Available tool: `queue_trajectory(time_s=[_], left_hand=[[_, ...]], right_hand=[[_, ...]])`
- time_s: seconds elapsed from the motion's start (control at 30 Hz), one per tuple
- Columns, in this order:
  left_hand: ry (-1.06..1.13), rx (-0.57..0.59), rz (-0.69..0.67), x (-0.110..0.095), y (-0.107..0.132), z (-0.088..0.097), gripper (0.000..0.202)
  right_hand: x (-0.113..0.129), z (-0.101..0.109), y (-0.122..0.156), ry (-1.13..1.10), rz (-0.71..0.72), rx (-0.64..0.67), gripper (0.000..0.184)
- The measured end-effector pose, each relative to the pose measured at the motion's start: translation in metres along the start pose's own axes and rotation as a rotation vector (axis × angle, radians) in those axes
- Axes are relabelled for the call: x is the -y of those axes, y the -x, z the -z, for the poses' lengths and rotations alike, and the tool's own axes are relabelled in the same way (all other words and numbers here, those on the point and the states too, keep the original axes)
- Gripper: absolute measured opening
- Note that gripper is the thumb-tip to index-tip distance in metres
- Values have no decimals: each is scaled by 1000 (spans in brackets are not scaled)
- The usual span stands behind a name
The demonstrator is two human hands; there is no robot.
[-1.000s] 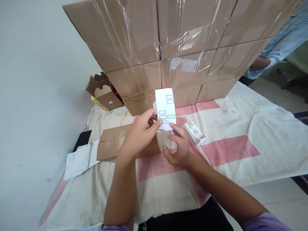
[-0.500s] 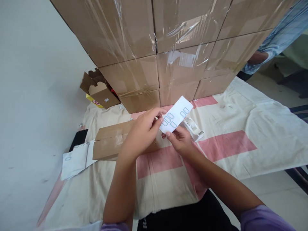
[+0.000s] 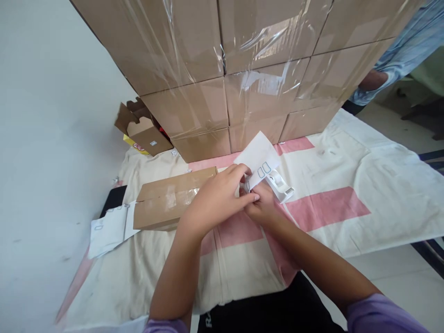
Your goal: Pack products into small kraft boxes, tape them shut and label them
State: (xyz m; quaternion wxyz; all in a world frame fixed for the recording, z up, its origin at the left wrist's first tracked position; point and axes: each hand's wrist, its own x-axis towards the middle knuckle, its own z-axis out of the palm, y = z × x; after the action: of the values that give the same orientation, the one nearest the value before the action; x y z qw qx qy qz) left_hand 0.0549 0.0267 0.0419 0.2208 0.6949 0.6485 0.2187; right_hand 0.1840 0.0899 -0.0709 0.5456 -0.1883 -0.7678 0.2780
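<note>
A white sheet of paper with blue-outlined rounded shapes is held up in front of me at mid-table. My left hand has its fingers bent over the sheet's lower left edge, and its thumb reaches across to my right thumb. My right hand grips the lower edge from below, its fingers partly hidden by the paper. Just behind that hand lies a white tape dispenser on the cloth. Left of my left hand rests a closed, taped cardboard box.
Large cardboard cartons wrapped in clear film stand stacked at the back. An opened carton sits at the back left. More printed sheets lie beside a black object. Another person's sleeve shows at upper right.
The sheet has opened out from a narrow folded strip into a wider piece. My left hand has shifted right and lower, its thumb now meeting my right hand.
</note>
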Motion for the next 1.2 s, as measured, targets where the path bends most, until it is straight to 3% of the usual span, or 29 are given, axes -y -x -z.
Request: queue_trajectory(time_s=[0.3,0.77,1.03,1.2], left_hand=[[24,42,-81,9,1,11,19],[-34,66,-105,12,2,13,30],[-57,54,-124,10,3,17,26],[-78,22,-123,9,4,15,12]], right_hand=[[4,2,-2,-110,-15,52,15],[-3,-3,4,-229,-67,54,18],[-4,-3,4,-250,-47,29,21],[-5,-3,5,-212,-14,27,18]])
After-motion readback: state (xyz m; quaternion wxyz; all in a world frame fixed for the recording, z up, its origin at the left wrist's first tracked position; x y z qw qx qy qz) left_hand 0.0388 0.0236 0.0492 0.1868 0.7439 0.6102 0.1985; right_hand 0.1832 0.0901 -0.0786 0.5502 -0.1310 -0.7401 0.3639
